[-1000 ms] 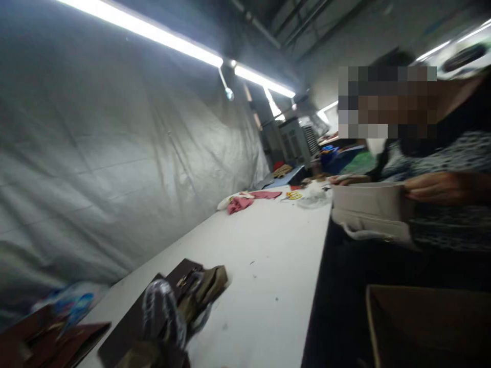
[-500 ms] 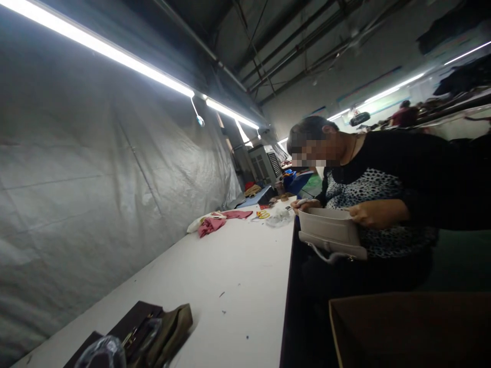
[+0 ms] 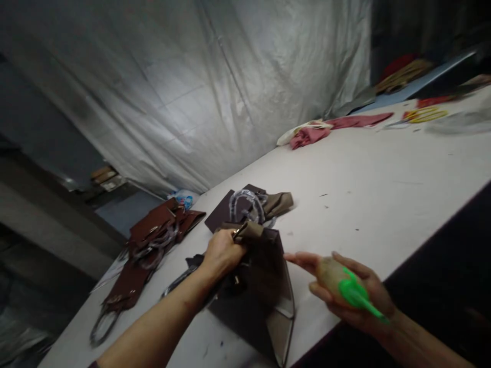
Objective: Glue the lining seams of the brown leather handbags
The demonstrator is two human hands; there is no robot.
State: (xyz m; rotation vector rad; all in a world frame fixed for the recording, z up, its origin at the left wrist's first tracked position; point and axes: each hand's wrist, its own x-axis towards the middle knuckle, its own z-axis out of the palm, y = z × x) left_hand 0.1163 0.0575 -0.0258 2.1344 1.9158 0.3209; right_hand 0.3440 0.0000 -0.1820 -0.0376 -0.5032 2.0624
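A dark brown handbag [image 3: 261,286] stands on the white table [image 3: 368,189] close to me. My left hand [image 3: 222,251] is closed on its top edge, by an olive strap piece [image 3: 251,230]. My right hand [image 3: 345,289] hovers just right of the bag, palm up, fingers curled round a tan rounded object [image 3: 332,273] with a bright green plastic piece [image 3: 355,294] on it. Behind the bag lies a second brown bag [image 3: 233,204] with plastic-wrapped handles [image 3: 245,204] and an olive flap [image 3: 278,203].
More reddish-brown bags [image 3: 149,240] lie at the table's left end. Pink cloth [image 3: 310,135], yellow scissors [image 3: 424,115] and clear plastic [image 3: 456,122] lie far right. A grey tarpaulin [image 3: 215,92] hangs behind the table. The table's near edge [image 3: 422,240] runs diagonally at right.
The view has swung down and left, away from the seated person with the white bag. Both my hands and the brown handbag have come into view.
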